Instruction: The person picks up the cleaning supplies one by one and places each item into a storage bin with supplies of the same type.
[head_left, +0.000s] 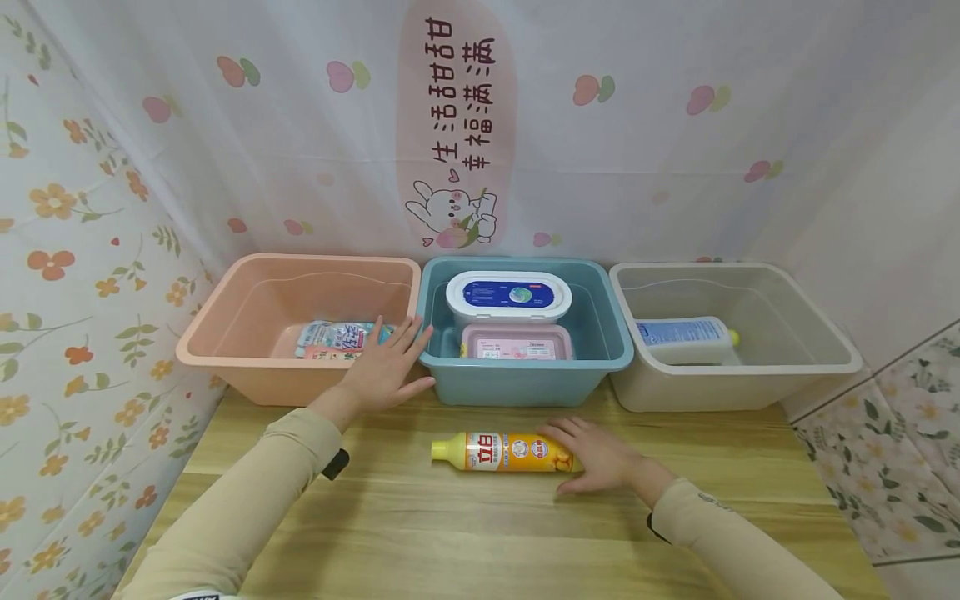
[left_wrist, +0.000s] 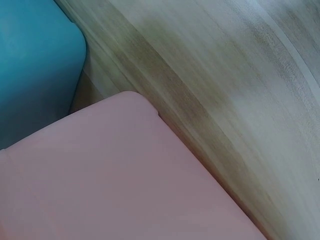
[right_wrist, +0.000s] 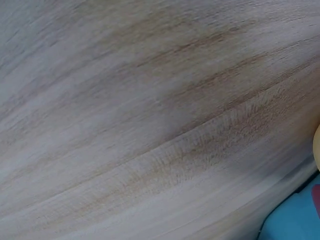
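Observation:
A yellow and orange dish soap bottle [head_left: 517, 452] lies on its side on the wooden table, cap to the left. My right hand [head_left: 596, 454] is at its base end, fingers along the far side and over it, thumb on the near side, seemingly apart from it. My left hand [head_left: 386, 367] reaches over the front right rim of the peach basket [head_left: 255, 362], fingers spread and near the blue basket's left side. Inside the peach basket, soft packs in light blue and pink [head_left: 330, 337] lie partly hidden by the front rim and hand.
Beside it, the blue basket [head_left: 517, 383] holds a white lidded tub [head_left: 510, 300] and a pink box [head_left: 517, 342]. The grey basket [head_left: 735, 387] on the right contains a white bottle [head_left: 682, 337] with a yellow cap. A curtain hangs behind the row; wooden table [head_left: 420, 533] extends in front.

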